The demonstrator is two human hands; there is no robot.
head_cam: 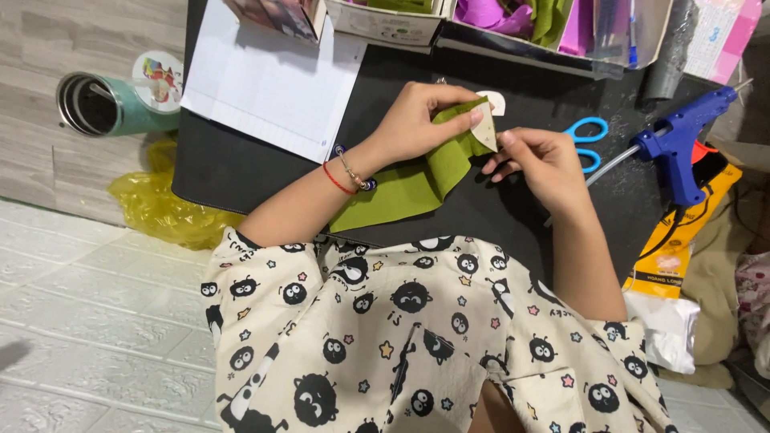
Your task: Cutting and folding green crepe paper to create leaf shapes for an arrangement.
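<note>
Black table (241, 172): white paper (273, 84), blue scissors (585, 140) (handles only), blue glue gun (682, 144).

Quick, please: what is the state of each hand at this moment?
Left hand: closed, pinching the green felt sheet at its top edge.
Right hand: closed, fingertips holding the small cream leaf-shaped piece against the felt.

Bare black mat (241, 172) lies left of my left hand (417, 124). To my right, blue scissors (589, 140) and the blue glue gun (682, 148) crowd the way; boxes (385, 20) block the far edge.
</note>
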